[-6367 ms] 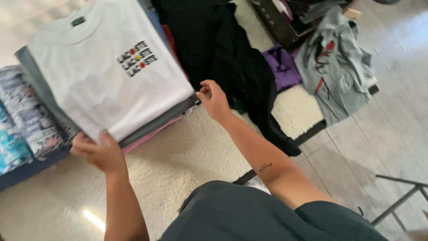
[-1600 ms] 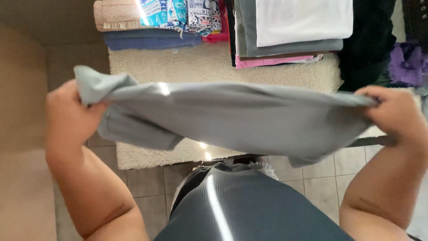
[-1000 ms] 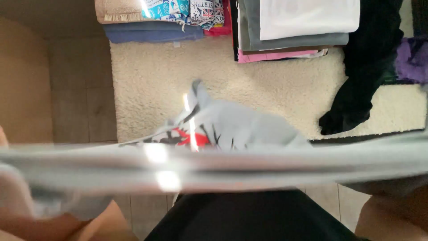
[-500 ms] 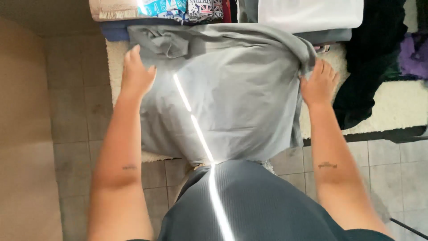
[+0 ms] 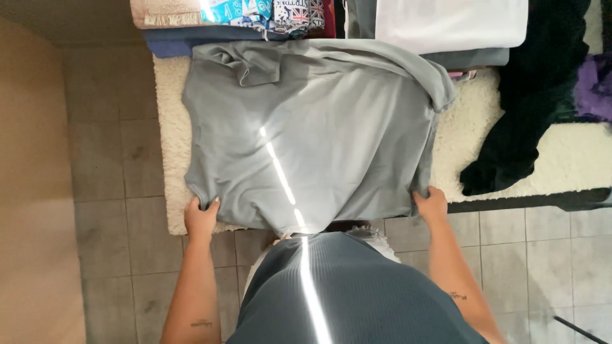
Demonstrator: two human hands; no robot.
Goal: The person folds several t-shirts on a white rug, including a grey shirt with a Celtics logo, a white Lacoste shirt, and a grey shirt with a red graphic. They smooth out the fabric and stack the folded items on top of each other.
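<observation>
Grey shirt held flat on a rug

Its bottom corners are pinched by the left hand (image 5: 201,218) and right hand (image 5: 433,204); the grey shirt (image 5: 312,134) is spread over a cream rug (image 5: 503,159) on a tiled floor (image 5: 115,191).

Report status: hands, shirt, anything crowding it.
Left hand and right hand pinch grey shirt hem corners. Shirt flat on cream rug. Folded stacks touch its top edge.

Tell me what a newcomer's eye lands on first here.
A grey shirt spread flat over the cream rug fills the middle, the left hand and right hand pinching its near corners. Behind it sit folded piles, a white shirt topmost; a dark garment lies at right.
</observation>
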